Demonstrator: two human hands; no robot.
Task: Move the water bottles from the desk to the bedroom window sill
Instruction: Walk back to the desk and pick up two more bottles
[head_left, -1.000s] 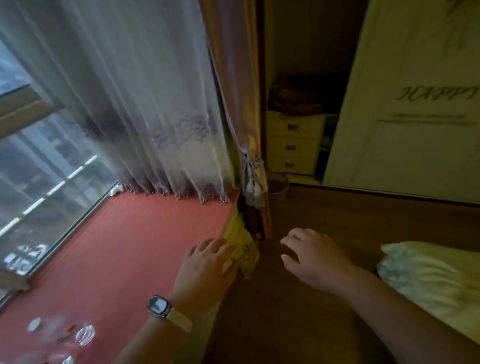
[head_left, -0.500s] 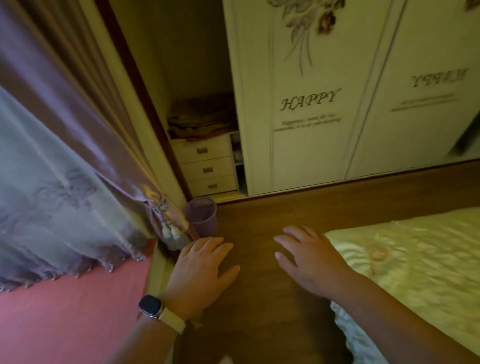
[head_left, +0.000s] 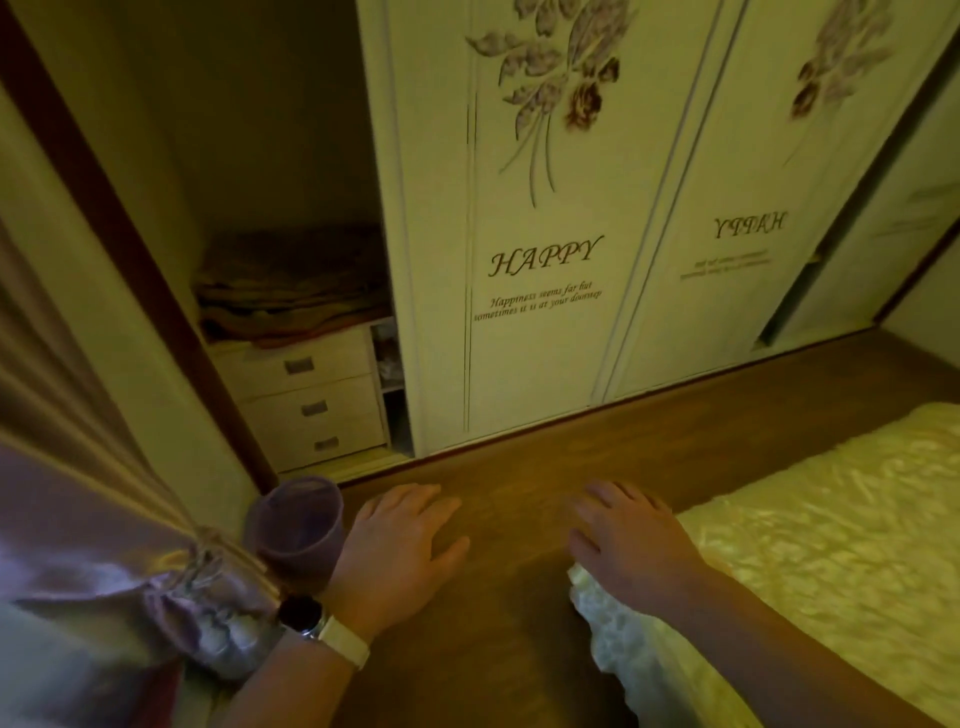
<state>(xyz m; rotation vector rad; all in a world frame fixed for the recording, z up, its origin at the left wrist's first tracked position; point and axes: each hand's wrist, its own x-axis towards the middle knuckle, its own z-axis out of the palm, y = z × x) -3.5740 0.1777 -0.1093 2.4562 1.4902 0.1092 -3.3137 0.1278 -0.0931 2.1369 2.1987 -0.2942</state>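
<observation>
Head view shows my left hand (head_left: 397, 551) and right hand (head_left: 626, 538) both spread flat and carrying nothing over the wooden floor (head_left: 519, 649) between curtain (head_left: 104, 587) and bed (head_left: 821, 545), likely free for another trip, no water bottles in sight.

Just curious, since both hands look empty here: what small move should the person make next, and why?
Probably keep turning away from the curtain and walk off to fetch more bottles. The left hand and right hand are open and hold nothing, and no bottle or desk shows here, only the wardrobe, wooden floor and bed.
</observation>
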